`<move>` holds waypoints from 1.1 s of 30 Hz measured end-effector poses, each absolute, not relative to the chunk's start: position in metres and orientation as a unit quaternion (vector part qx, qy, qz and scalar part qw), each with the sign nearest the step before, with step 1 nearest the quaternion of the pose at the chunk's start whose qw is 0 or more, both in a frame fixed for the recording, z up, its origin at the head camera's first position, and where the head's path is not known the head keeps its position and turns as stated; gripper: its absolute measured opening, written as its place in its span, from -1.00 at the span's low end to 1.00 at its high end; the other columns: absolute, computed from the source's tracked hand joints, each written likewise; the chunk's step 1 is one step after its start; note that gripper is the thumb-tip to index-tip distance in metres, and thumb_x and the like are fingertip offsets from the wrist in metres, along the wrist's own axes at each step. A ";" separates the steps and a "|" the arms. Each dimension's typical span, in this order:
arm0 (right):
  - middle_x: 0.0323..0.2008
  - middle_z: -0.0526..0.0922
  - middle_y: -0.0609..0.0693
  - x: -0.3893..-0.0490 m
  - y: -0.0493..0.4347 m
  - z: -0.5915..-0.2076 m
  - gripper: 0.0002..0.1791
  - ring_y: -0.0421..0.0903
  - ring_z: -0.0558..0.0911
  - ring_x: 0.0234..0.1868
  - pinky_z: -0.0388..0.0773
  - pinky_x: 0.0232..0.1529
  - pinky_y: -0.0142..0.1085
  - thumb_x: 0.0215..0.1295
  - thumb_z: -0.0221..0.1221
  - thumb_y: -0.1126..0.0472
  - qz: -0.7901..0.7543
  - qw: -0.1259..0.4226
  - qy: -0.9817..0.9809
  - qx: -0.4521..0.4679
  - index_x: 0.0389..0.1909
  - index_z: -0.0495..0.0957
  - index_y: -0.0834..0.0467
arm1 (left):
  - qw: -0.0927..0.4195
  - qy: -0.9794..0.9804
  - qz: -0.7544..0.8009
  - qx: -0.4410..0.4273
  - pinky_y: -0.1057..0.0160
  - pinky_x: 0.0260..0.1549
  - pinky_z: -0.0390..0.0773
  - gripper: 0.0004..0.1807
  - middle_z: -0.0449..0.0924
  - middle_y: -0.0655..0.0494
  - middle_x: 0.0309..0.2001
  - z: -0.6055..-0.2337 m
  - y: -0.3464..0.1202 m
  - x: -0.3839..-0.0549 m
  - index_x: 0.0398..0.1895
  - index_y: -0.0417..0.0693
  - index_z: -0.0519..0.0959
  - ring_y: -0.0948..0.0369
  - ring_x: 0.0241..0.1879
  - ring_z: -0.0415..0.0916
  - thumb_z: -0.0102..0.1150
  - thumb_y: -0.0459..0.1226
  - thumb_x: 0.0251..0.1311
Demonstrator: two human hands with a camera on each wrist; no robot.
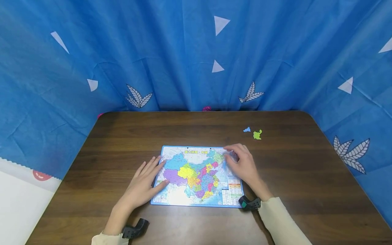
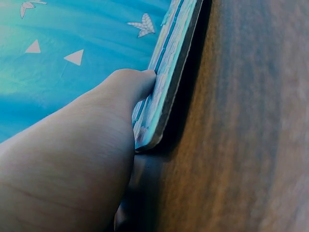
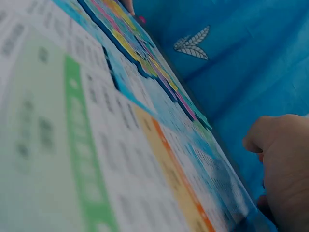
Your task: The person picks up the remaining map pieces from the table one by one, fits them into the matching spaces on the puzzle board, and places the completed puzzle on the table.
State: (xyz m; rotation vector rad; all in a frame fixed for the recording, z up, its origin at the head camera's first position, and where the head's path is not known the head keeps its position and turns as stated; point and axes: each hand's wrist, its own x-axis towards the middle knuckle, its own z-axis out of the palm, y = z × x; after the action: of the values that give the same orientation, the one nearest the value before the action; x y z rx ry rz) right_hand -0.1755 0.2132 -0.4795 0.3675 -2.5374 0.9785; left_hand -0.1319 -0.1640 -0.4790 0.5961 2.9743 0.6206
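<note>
A map puzzle board with a blue rim and many-coloured regions lies flat on the table. My left hand rests on its left edge, fingers spread and thumb on the board; the left wrist view shows the thumb against the board's edge. Over the upper right corner is my right hand, its index finger and thumb bent with a gap between their tips. In the right wrist view that hand is beside the printed board; its other fingers are largely hidden. No piece shows in either hand.
Behind the board, to the right, lie a small blue puzzle piece and a green puzzle piece. The brown wooden table ends at a blue curtain. White cloth shows at the left.
</note>
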 end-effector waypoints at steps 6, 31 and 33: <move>0.04 0.58 0.03 -0.184 0.234 -0.480 -0.66 -0.02 0.43 0.02 0.42 -0.08 -0.11 0.19 0.27 0.24 0.344 0.242 -0.902 0.093 0.02 0.60 0.07 | 0.026 0.960 0.208 0.188 -0.15 0.45 -0.17 -0.16 -0.08 0.18 0.55 -0.478 -0.165 -0.130 0.50 0.26 0.10 0.08 0.54 -0.20 -0.03 0.31 0.20; 0.23 0.44 0.28 -0.205 0.273 -0.483 -0.62 0.27 0.29 0.29 0.25 0.28 0.15 0.28 0.15 0.14 0.276 0.177 -0.942 -0.074 0.04 0.53 0.28 | -0.010 0.957 0.209 0.203 -0.15 0.44 -0.15 -0.17 -0.01 0.14 0.53 -0.485 -0.164 -0.131 0.49 0.24 0.13 0.04 0.53 -0.12 -0.03 0.30 0.21; 0.13 0.52 0.25 -0.205 0.272 -0.484 -0.69 0.25 0.35 0.24 0.29 0.25 0.13 0.29 0.18 0.15 0.280 0.188 -0.939 -0.069 -0.06 0.56 0.27 | -0.011 0.957 0.208 0.203 -0.16 0.43 -0.14 -0.17 -0.01 0.14 0.53 -0.485 -0.164 -0.131 0.49 0.24 0.13 0.04 0.53 -0.12 -0.03 0.30 0.21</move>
State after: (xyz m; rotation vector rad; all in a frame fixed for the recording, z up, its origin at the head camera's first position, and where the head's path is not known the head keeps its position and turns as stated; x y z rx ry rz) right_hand -0.2050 0.2723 -0.4838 -0.1947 -2.6419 0.7878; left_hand -0.1312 -0.1645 -0.4850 0.6410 3.0269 0.6565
